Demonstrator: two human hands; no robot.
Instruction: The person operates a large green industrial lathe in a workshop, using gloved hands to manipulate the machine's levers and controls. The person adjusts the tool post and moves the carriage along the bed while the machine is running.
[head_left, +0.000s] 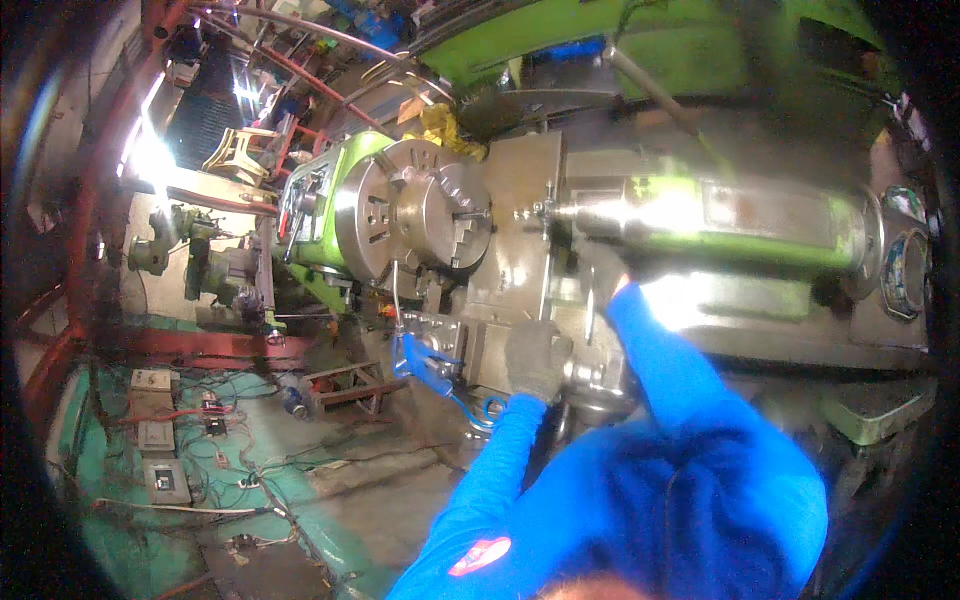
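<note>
A large lathe fills the middle. Its steel chuck (pixel 440 218) faces the tailstock (pixel 740 215), which has green paint and a bright metal barrel. My left hand (pixel 537 360), in a grey work glove, is curled over the carriage next to a round metal handwheel (pixel 598 382); what its fingers grip is hidden. My right hand (pixel 600 272), also gloved, reaches beside the tailstock barrel, close to a slim metal lever (pixel 590 315). Its fingers are blurred and partly hidden. Left of my left hand, a blue air gun (pixel 425 366) with a bent nozzle hangs by the tool post.
A coiled blue hose (pixel 490 410) runs below the air gun. Cables and grey electrical boxes (pixel 155 435) lie on the green floor at left. Behind them stand a red frame (pixel 200 347) and a pale plastic chair (pixel 240 152). A green tray (pixel 880 412) juts out at right.
</note>
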